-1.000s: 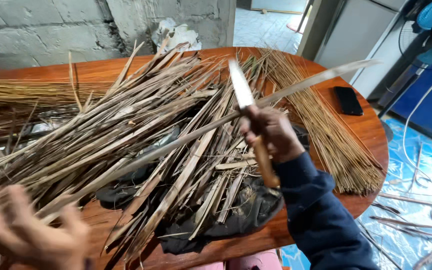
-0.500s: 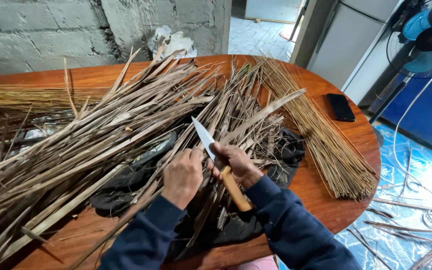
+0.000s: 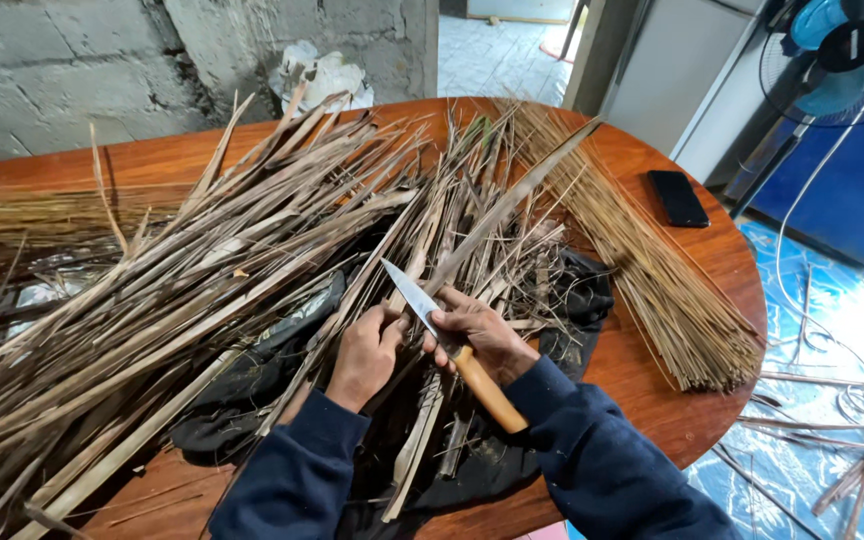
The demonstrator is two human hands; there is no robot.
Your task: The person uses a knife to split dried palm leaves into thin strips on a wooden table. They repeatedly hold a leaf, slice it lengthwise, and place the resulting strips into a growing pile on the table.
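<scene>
**Dried palm leaf worked with a knife on a round wooden table**

Straw-brown and brittle, a long dried leaf strip [image 3: 512, 195] is laid slantwise across the heap, its far end reaching toward the table's back edge and its near end drawn in between the two hands; the strip is flat, narrow and pale grey-tan, with a stiff rib along it. The left hand [image 3: 364, 352] is closed around the near end of the strip, fingers curled tight upon it; the right hand [image 3: 477, 335] is clamped on the knife [image 3: 447, 342], whose light wooden handle juts back toward the sleeve while the bright pointed blade is angled up and to the left, laid against the strip just beside the left thumb. Both forearms are covered by dark blue sleeves.

A large tangled pile of dried leaves [image 3: 182, 290] is spread over the left and middle of the reddish wooden table [image 3: 697, 285]; the held strip is crossed and partly hidden by these. A dark cloth [image 3: 577, 290] is seen beneath the pile and under the hands. A neat bundle of thin midribs [image 3: 652, 275] is laid along the right side; a black phone [image 3: 678, 198] rests just beyond it, near the rim. A blue fan [image 3: 832, 55] stands off the table at the upper right; grey block wall is seen behind.
</scene>
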